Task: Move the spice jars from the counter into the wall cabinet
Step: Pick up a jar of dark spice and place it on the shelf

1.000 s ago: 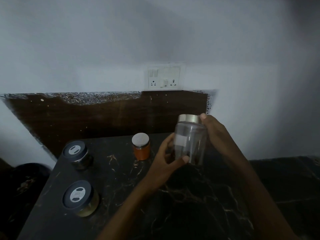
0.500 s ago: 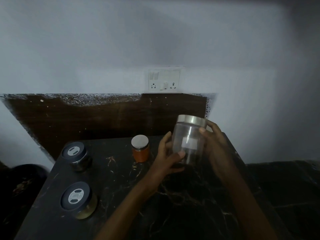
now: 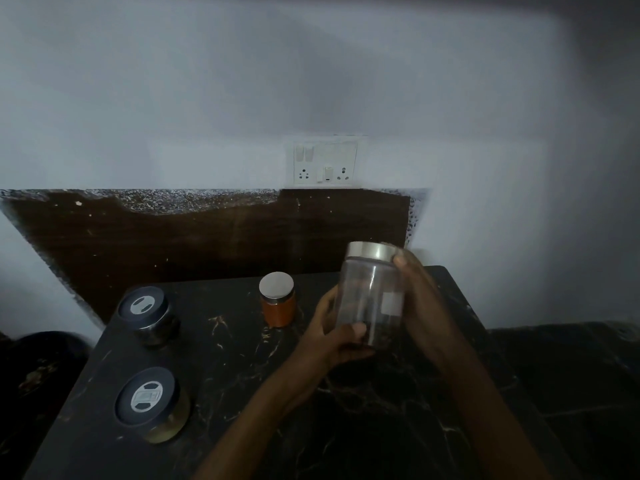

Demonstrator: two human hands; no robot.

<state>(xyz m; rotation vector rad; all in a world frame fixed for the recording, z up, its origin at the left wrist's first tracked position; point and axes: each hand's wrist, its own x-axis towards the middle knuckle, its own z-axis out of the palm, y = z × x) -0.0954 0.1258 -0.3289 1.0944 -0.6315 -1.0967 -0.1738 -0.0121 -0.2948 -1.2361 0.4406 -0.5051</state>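
Both hands hold one clear glass jar (image 3: 367, 289) over the black marble table (image 3: 242, 382), above its back right part. The jar has a silver metal lid (image 3: 372, 251) and a small white label (image 3: 393, 304) on the side. It stands almost upright, with the top leaning a little to the left. Something dark shows low inside the glass, but the light is too weak to tell what it is.

The left hand (image 3: 330, 337) takes the jar from below and from the left. Its fingers are curled round the lower part and the thumb lies across the front of the glass. The right hand (image 3: 420, 303) is wrapped round the right side of the jar, and one fingertip reaches up to the edge of the lid.

Three more jars stand on the table. A small orange jar (image 3: 278, 311) with a silver cap is just to the left of the left hand, close to the back edge. A dark jar (image 3: 149, 315) with a black lid stands at the back left corner. A second black-lidded jar (image 3: 152, 405), with something yellowish inside, stands nearer to the camera on the left side, well apart from the hands.

Behind the table a brown panel (image 3: 207, 233) covers the lower wall (image 3: 173, 98), and a white socket plate (image 3: 325, 164) sits just above its top edge.
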